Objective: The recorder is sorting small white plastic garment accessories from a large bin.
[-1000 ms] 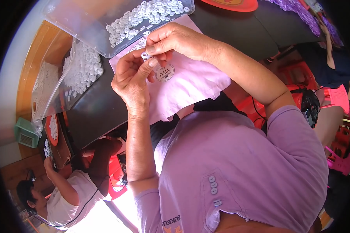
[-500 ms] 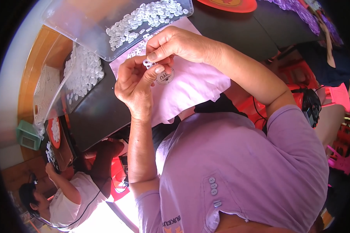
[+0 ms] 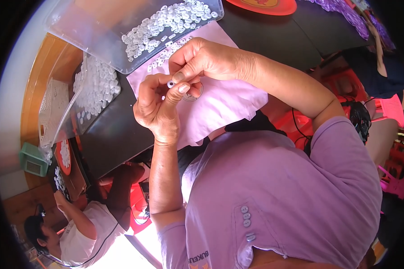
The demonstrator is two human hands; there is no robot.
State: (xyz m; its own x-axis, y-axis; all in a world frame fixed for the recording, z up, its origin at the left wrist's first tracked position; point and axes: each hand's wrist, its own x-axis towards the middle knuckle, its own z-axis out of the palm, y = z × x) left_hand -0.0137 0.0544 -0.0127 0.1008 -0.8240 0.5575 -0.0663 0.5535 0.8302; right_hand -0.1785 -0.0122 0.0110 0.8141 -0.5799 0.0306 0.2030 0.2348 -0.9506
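Observation:
Over a pink cloth (image 3: 229, 105), my two hands meet at one small white plastic piece (image 3: 171, 84) with a dark hole in it. My left hand (image 3: 159, 110) pinches it between thumb and fingers, palm side partly turned up. From the upper right, my right hand (image 3: 211, 58) closes its thumb and forefinger on the same piece, hiding most of it. Loose white pieces (image 3: 168, 53) of similar look lie on the cloth just beyond my hands.
A clear plastic bin (image 3: 107, 51) holds many white pieces at the far side. Left of it is a clear bag (image 3: 96, 85) of white parts on the dark table (image 3: 116, 139). A red plate (image 3: 269, 5) sits far back. Another person (image 3: 87, 228) works at lower left.
Both hands have shifted slightly nearer and stay together. Less of the white piece shows between the fingers, and more loose pieces on the cloth are visible.

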